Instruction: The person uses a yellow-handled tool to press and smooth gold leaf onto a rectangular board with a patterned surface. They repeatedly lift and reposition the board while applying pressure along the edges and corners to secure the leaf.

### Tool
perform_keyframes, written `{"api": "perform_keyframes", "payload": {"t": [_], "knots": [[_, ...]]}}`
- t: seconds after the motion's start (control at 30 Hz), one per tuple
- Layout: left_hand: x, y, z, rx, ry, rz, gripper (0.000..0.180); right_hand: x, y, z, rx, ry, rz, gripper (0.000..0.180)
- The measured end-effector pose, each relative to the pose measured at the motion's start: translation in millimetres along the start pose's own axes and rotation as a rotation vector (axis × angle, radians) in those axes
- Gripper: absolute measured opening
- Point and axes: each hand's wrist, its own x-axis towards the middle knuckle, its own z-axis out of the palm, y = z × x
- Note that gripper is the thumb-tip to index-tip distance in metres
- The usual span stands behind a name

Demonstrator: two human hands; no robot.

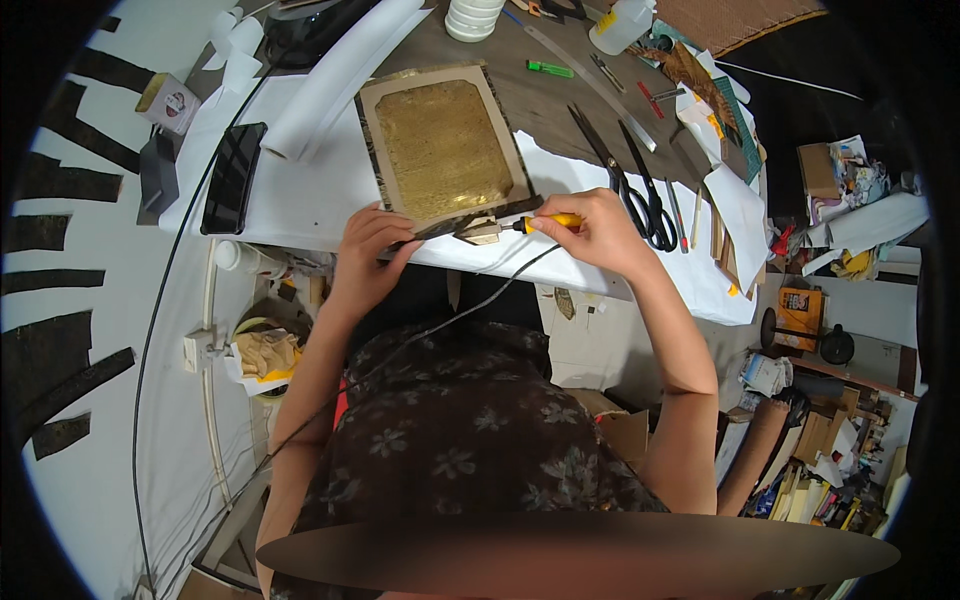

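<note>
A rectangular panel lies on white paper at the table's near side, with a gold, textured centre, a beige border and dark edging. My left hand is closed on the dark edging at the panel's near left corner, thumb below and fingers above. In my right hand is the yellow handle of a corded electric iron. Its flat brass-coloured head is at the panel's near edge, between my hands. Whether the head touches the edging, I cannot tell. A dark cord runs from the iron down to the left.
Large black scissors lie right of my right hand, beside slim tools. Beyond are a steel ruler, a green cutter and bottles. On the left are a black phone and a white paper roll.
</note>
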Motion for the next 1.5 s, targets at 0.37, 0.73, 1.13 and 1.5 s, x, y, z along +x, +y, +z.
{"api": "perform_keyframes", "payload": {"t": [0.37, 0.73, 1.13, 1.5], "knots": [[12.6, 13.5, 30.7, -0.040, 0.025, -0.172, 0.006, 10.4, 25.4, -6.6, -0.032, -0.024, -0.044, 0.021], [18.6, 14.9, 31.6, -0.069, 0.054, -0.231, 0.009, 23.7, 25.5, -0.7, -0.001, -0.078, -0.012, 0.022], [12.2, 9.2, 26.6, -0.196, 0.037, -0.316, 0.008, 31.6, 4.3, 3.0, -0.039, -0.158, 0.038, 0.023], [18.3, 4.7, 8.8, -0.020, -0.096, -0.048, 0.021, 29.2, 7.5, 5.1, -0.063, -0.114, -0.017, 0.021]]}}
